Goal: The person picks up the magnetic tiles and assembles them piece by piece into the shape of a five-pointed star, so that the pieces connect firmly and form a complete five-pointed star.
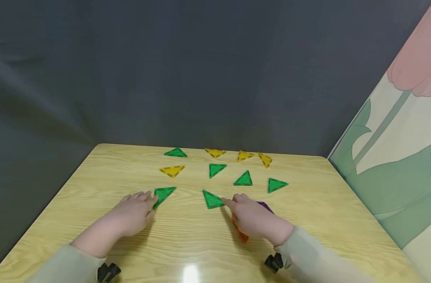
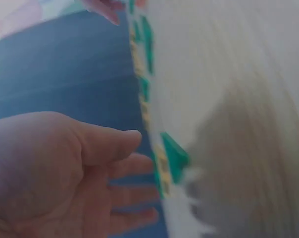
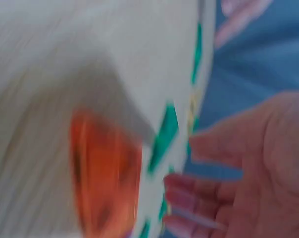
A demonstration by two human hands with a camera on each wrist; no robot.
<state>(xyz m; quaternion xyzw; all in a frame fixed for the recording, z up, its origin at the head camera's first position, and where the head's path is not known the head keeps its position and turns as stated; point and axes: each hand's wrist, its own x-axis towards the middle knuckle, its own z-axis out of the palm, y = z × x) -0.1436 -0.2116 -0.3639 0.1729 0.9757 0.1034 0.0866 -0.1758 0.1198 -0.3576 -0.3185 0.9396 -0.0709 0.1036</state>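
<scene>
Your grip is apart on both sides — left hand [image 1: 137, 214] by the left green triangle [image 1: 162, 193], right hand [image 1: 252, 216] by the middle green triangle [image 1: 212, 201], neither holding anything; both triangles lie flat on the tabletop [image 1: 187, 236], probably spaced so each can be reached singly.

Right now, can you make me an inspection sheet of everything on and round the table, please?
Surface: pale wood-grain table, with a bright glare spot near the front.
Job's things: six green triangles and four yellow triangles spread out; an orange piece and a purple piece, both partly hidden in the head view.
Clutter: nothing seen.
Hands: left hand and right hand each near a green triangle, holding nothing; touching unclear.
Cables: nothing seen.
Surroundings: dark cloth behind, flower-patterned panel right.
</scene>
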